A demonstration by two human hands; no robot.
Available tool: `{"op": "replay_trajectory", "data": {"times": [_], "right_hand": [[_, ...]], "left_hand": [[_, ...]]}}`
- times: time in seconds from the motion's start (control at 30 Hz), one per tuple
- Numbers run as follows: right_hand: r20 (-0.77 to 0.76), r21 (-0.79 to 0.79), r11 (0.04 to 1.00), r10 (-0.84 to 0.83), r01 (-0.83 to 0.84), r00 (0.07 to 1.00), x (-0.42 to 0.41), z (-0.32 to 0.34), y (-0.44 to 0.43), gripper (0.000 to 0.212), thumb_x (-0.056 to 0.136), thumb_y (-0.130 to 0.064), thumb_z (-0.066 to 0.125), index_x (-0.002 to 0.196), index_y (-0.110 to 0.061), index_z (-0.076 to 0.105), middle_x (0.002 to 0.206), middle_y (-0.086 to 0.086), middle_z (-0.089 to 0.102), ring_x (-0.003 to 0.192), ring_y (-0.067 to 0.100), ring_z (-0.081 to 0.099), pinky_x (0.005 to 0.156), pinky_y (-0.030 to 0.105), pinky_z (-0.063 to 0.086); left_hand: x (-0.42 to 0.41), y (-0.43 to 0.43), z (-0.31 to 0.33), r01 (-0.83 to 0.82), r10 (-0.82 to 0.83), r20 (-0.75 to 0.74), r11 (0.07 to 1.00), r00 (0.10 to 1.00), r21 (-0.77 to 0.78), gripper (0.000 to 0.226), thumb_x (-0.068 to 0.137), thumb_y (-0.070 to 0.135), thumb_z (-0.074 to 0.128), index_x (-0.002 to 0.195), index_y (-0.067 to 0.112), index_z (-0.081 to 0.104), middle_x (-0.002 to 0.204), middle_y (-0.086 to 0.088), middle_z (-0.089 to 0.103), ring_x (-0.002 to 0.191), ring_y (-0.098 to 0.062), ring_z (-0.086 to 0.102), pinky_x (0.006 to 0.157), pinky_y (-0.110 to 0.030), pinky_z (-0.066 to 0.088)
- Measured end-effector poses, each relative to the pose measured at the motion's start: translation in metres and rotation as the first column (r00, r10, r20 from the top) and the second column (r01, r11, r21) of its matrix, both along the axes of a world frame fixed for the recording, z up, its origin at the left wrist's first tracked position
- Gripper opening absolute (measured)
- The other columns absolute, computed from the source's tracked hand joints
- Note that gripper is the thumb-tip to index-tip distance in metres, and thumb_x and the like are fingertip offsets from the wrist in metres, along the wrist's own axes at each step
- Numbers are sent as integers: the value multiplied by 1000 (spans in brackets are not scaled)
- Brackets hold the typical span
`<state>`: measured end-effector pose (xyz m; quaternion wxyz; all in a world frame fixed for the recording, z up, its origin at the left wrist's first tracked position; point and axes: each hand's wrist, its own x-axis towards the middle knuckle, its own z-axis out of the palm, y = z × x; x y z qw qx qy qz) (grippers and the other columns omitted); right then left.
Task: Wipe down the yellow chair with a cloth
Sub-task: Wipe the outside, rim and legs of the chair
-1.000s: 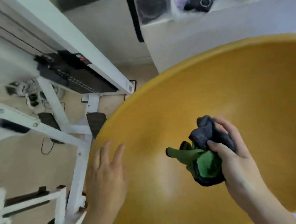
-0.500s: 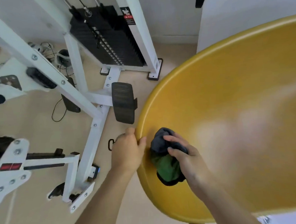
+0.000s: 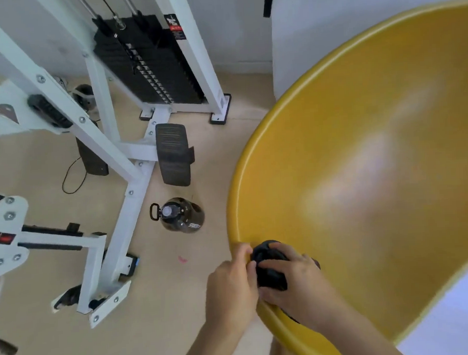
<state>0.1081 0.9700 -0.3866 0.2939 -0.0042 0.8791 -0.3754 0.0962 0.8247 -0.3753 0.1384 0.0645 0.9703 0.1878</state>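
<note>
Looking down on the yellow chair point(image 3: 362, 170), filling the right side.
Left of it on the beige floor point(image 3: 159, 330), a white weight machine point(image 3: 126, 210) with a black weight stack point(image 3: 151, 62); between machine and chair, 1 dark water bottle point(image 3: 182, 215). At the near rim, left hand point(image 3: 230, 288) clamped on the edge, thumb on top, fingers probably underneath; right hand point(image 3: 298, 282) curled round a dark cloth point(image 3: 267, 273), pressed just inside that rim.

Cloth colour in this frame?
Dark, near black: cloth bunched under right hand on yellow chair; head view.
</note>
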Motion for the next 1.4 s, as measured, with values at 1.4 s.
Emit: {"op": "replay_trajectory", "data": {"times": [1.4], "right_hand": [[-645, 649, 491, -51, 582, 762, 250, -23, 121, 36, 92, -34, 46, 109, -18, 73, 142, 1, 47, 107, 37, 50, 77, 52, 42]], "left_hand": [[-55, 130, -6, 921, -996, 35, 66, 86, -383, 70, 78, 76, 28, 101, 22, 65, 99, 3, 62, 99, -19, 55, 86, -31, 36]]}}
